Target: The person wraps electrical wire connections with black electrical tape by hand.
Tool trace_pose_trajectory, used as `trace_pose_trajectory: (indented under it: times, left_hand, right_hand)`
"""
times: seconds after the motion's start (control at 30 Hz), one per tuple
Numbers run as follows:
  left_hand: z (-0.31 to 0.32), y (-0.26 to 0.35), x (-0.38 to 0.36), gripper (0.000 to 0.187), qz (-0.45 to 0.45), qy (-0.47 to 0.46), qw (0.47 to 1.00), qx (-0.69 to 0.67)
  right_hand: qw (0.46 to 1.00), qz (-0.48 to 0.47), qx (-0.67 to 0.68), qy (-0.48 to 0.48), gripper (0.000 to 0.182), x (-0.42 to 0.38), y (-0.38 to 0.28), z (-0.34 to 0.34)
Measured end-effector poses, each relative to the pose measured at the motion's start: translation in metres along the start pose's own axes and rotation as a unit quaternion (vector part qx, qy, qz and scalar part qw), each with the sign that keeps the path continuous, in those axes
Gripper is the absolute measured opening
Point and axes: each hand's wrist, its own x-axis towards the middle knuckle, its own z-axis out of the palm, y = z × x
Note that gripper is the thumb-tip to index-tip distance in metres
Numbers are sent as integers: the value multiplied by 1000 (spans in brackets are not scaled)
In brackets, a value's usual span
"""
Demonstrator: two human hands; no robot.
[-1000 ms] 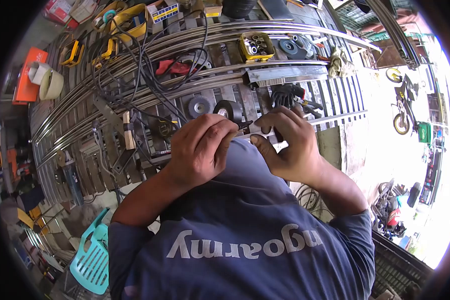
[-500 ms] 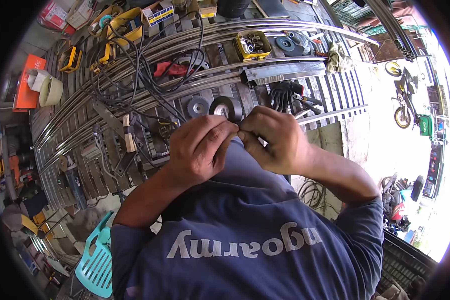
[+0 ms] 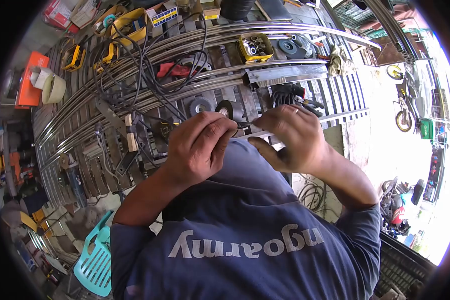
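My left hand (image 3: 197, 146) is closed in a pinch, with a small dark, thin piece (image 3: 243, 125) sticking out from its fingertips. What kind of piece it is cannot be made out. To its right, my right hand (image 3: 296, 140) is open, thumb and fingers apart, close to the piece's free end. Just beyond the hands on the slatted metal bench lie a black roll-like wheel (image 3: 233, 109) with a pale core and a grey disc (image 3: 200, 105). Dark gloves (image 3: 282, 95) lie behind my right hand, partly hidden by it.
Long metal tubes (image 3: 225, 31) run across the bench under tangled black cables (image 3: 144, 70). A yellow container (image 3: 255, 56) holds small metal rings. A steel channel (image 3: 287, 74) lies nearby. An angle grinder (image 3: 76, 184) and a turquoise chair (image 3: 95, 265) are at the left.
My right hand has come away from my left, opening its thumb and fingers. The small dark piece now shows at my left fingertips. My left hand has barely moved.
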Motion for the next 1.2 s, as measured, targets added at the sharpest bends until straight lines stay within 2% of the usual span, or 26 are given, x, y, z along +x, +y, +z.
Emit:
trace_pose_trajectory:
  times: [0.1, 0.13, 0.23, 0.27, 0.37, 0.4, 0.5, 0.53, 0.57, 0.67, 0.77, 0.87, 0.97, 1.0, 1.1, 1.2]
  left_hand:
    - [1, 2, 4, 24, -3, -22, 1000, -12]
    - [1, 4, 4, 25, -6, -31, 999, -16]
    - [-2, 4, 4, 28, -22, -47, 997, -49]
    - [-4, 4, 5, 29, -29, -51, 996, -63]
    - [-17, 4, 13, 35, -47, -75, 992, -89]
    - [-19, 4, 13, 32, -49, -68, 992, -93]
    - [-25, 1, 18, 28, -57, -38, 992, -102]
    - [-26, 1, 18, 28, -67, -26, 992, -103]
    - [-27, 1, 17, 29, -78, -14, 991, -103]
    - [-17, 2, 16, 24, -84, 21, 990, -110]
    - [-13, 6, 16, 23, -103, 15, 986, -132]
    - [-14, 6, 16, 25, -124, 21, 981, -150]
    - [-17, 6, 16, 25, -132, 13, 980, -148]
    - [-18, 7, 16, 24, -130, 9, 981, -145]
    - [-17, 7, 17, 25, -106, 7, 985, -134]
    - [-16, 6, 17, 27, -79, 1, 990, -117]
  right_hand:
    - [971, -180, -150, -52, 27, 3, 3, -3]
    - [970, -190, -141, -59, 38, 3, 4, 0]
    - [993, -97, -43, -58, 29, -1, 9, 10]
    - [998, -8, 53, -36, 22, 1, 6, 13]
    - [975, 111, 191, -34, 18, 1, 13, 16]
    - [953, 170, 236, -84, 31, 3, 11, 7]
    - [950, 133, 282, 9, 57, -8, 27, 23]
    - [916, 201, 348, 8, 87, -21, 26, 32]
    - [923, 176, 343, 8, 112, -28, 27, 42]
    - [947, 166, 271, 46, 138, -36, 1, 74]
    - [930, 133, 316, 131, 109, -25, -1, 90]
    - [927, 145, 312, 148, 80, -22, 3, 85]
    - [939, 150, 269, 152, 62, -19, 1, 76]
    - [936, 145, 264, 180, 51, -12, -4, 73]
    - [968, 122, 164, 148, 48, -3, -7, 53]
    - [989, 41, 73, 119, 41, 1, 1, 44]
